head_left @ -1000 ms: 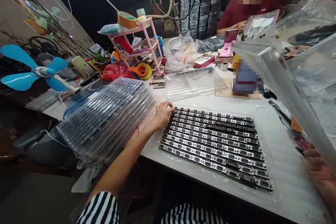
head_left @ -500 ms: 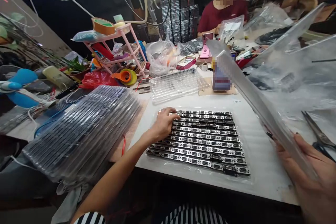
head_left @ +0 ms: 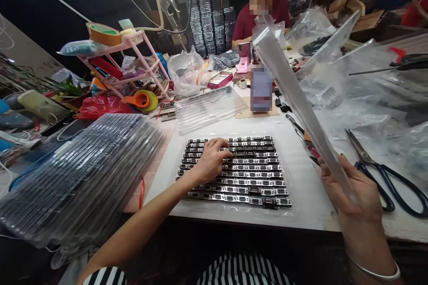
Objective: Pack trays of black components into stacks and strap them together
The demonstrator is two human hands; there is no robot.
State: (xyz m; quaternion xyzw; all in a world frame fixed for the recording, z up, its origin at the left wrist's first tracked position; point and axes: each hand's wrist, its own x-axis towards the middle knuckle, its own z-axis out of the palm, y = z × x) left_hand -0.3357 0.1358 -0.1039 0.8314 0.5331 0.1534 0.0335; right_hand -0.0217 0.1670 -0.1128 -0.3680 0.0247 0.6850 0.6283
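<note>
A clear plastic tray [head_left: 284, 213] lies on the white work surface, filled with rows of metal-faced D-sub connectors [head_left: 240, 182]. My left hand [head_left: 212, 160] reaches over its upper middle rows, fingers bent and apart, fingertips at the connectors. I cannot see anything lifted in them. On the right, my right hand [head_left: 354, 182] is closed on the lower end of another clear plastic tray [head_left: 294, 84], held up nearly edge-on and leaning left. The far fingers are partly hidden behind it.
Left of the work surface is a tall stack of filled trays [head_left: 83, 173]. Beyond my left hand lies a clear ribbed tray [head_left: 207, 109]. Scissors [head_left: 374, 160] lie beside my right hand. A pink rack [head_left: 133, 62] stands behind, and a person in a maroon shirt [head_left: 244, 22] sits opposite.
The view has swung right, so things sit further left. My left hand has shifted slightly right over the connectors. My right hand still holds the upright tray, now seen with more of the wrist.
</note>
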